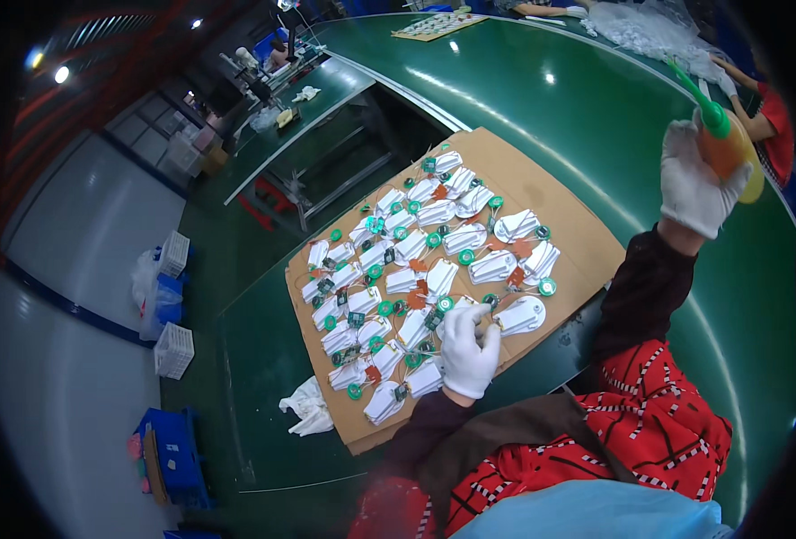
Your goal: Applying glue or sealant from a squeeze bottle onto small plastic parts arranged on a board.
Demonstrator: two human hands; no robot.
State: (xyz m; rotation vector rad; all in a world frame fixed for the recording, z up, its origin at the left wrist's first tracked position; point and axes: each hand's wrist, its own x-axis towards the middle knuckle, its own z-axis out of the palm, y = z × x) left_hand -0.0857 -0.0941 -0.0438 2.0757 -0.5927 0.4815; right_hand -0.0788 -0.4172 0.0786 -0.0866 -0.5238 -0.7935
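My right hand point(691, 184), in a white glove, is wrapped round a squeeze bottle point(730, 154) with a green pointed nozzle and orange-yellow contents. It is raised at the right, apart from the cardboard, and the nozzle points up and away. My left hand point(470, 355), also gloved in white, is over the near edge of a cardboard sheet point(578, 207). Its fingers are curled together beside a white plastic housing point(518, 316); what they pinch, if anything, is too small to make out. Rows of white housings with green round parts, small circuit boards and thin wires cover the sheet.
The cardboard lies across green worktops. A crumpled white cloth point(308, 409) lies left of it. At the far right, a person in red point(775, 135) works by a heap of clear plastic bags point(650, 31). White baskets point(174, 350) and a blue crate point(172, 458) stand at the left.
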